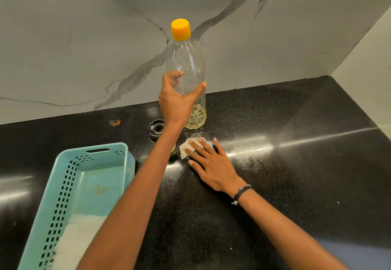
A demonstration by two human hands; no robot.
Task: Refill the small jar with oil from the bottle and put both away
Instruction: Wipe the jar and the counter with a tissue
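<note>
A tall clear plastic oil bottle (187, 66) with a yellow cap stands upright near the marble backsplash, with a little yellow oil at its bottom. My left hand (176, 100) is wrapped around its middle. The small jar (156, 129), dark-lidded, sits on the black counter just left of the bottle, partly hidden behind my left forearm. My right hand (208, 164) lies flat, fingers spread, pressing a white tissue (187, 147) against the counter in front of the bottle.
A teal perforated plastic basket (69, 185) with a white cloth inside stands at the front left. The black granite counter (296, 174) shows greasy smears right of my hand. A wall corner closes off the right side.
</note>
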